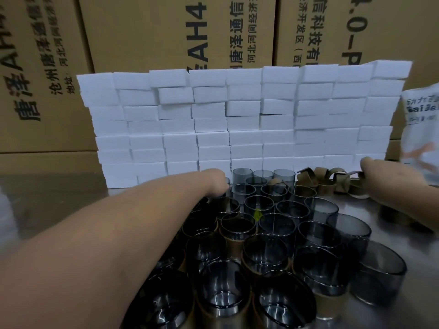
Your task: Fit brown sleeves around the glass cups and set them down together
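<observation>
Several smoky grey glass cups (259, 203) stand packed together on the metal table (59, 200). The near cups (223, 293) wear brown sleeves around their lower halves; those at the back and right (349, 229) are bare. A heap of loose brown sleeves (327, 180) lies at the back right. My left hand (213, 180) reaches across to the cluster's far left, its fingers curled down over a glass cup (226, 186) that is mostly hidden. My right hand (389, 179) is at the sleeve heap and pinches a brown sleeve (355, 178) at its right end.
A wall of stacked white foam blocks (237, 129) stands right behind the cups and sleeves. Large printed cardboard boxes (147, 32) rise behind it. A white printed bag (420, 129) leans at the far right. Another brown sleeve (392, 217) lies under my right forearm.
</observation>
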### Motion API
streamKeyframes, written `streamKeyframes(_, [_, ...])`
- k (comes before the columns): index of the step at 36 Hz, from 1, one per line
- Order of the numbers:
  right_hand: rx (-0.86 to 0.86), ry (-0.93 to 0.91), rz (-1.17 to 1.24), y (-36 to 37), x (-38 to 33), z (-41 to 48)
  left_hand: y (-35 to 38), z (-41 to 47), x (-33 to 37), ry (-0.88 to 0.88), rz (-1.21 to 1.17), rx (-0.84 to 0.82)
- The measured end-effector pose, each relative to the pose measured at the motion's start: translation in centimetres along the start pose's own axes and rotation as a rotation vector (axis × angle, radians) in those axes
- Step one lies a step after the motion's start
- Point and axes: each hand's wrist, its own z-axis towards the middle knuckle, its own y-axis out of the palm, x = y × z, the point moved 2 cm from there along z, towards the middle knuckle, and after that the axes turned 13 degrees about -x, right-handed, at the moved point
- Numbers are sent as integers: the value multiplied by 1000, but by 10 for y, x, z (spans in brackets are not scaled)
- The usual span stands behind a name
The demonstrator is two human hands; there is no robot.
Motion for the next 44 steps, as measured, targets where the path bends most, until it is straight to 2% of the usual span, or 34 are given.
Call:
streamKeyframes(4, [89,2,29,-17,3,-12,-2,-11,3,-34,123,23])
streamKeyframes(10, [233,-53,262,-48,-6,-29,-16,-20,7,34,76,307])
streamKeyframes(15, [310,-162,578,-72,-33,-53,-33,-35,2,173,-233,511])
streamKeyframes(20, [320,-330,889,-91,-71,-84,-45,-63,2,120,-635,660])
streamKeyframes(24, [269,-465,1228,-109,-101,-123,-46,-96,18,227,-1222,702])
streamKeyframes(27, [136,-446,1503,-119,-121,-150,-42,-128,26,143,-1574,701])
streamKeyframes(30, [-43,-373,1778,-123,-139,-173,-29,-158,34,92,-1794,638])
streamKeyframes(36, [-206,-436,1946,-100,-159,-212,7,-198,46,157,-1920,568])
streamKeyframes(39, [-302,-520,1949,-94,-165,-220,15,-202,45,160,-1803,561])
streamKeyframes(44, [-376,-469,2021,-93,-166,-224,21,-209,47,200,-1694,649])
